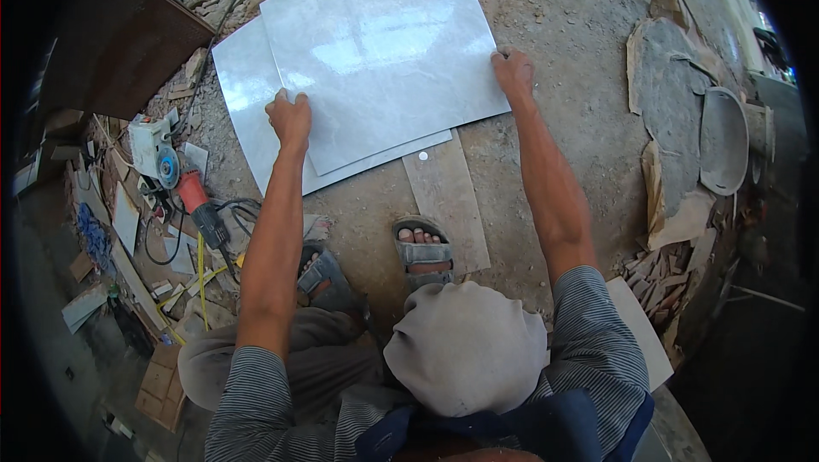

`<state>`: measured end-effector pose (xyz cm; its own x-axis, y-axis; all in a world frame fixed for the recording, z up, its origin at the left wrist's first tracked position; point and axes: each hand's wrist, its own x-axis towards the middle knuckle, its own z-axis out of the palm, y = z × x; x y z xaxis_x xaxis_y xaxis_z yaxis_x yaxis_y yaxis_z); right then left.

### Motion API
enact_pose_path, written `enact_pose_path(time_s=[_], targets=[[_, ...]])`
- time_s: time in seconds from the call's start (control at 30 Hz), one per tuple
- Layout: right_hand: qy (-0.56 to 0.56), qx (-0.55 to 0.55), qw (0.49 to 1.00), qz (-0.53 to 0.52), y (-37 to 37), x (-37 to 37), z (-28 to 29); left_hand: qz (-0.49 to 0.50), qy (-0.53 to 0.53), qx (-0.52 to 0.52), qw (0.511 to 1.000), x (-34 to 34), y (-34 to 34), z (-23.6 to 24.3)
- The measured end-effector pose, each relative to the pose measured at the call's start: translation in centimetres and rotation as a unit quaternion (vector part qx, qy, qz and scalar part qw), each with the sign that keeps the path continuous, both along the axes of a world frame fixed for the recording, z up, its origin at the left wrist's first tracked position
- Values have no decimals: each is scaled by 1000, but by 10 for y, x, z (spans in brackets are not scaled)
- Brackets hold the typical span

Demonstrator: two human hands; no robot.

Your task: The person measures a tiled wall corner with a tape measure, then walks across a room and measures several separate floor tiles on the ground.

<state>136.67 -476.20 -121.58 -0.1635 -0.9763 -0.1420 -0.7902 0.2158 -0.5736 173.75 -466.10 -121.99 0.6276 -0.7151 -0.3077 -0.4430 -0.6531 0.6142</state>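
A glossy light grey marbled tile (pixel 384 69) lies askew over a second similar tile (pixel 241 87), which shows along the left and lower edges. My left hand (pixel 290 121) grips the upper tile by its left edge, thumb on the face. On the opposite side my right hand (pixel 514 76) pinches the right edge, its fingertips partly hidden. From under the tiles a flat brownish strip (pixel 448 202) sticks out toward my feet.
An angle grinder (pixel 198 204) with a blue disc lies at left with its cable, near a yellow tape (pixel 202 283) and tile scraps. A brown panel (pixel 128 44) stands far left. At right are a mortar-covered sheet (pixel 670 104), a shallow pan (pixel 723 142) and broken pieces (pixel 657 283).
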Motion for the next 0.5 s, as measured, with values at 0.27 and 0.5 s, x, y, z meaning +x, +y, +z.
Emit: enact_pose_path(time_s=[0.27,0.5], targets=[[72,-123,985,95,21,15,7,-164,-93,-36,981,52,34,13],[-526,182,792,251,155,66,168,-490,-69,228,838,180,127,122]])
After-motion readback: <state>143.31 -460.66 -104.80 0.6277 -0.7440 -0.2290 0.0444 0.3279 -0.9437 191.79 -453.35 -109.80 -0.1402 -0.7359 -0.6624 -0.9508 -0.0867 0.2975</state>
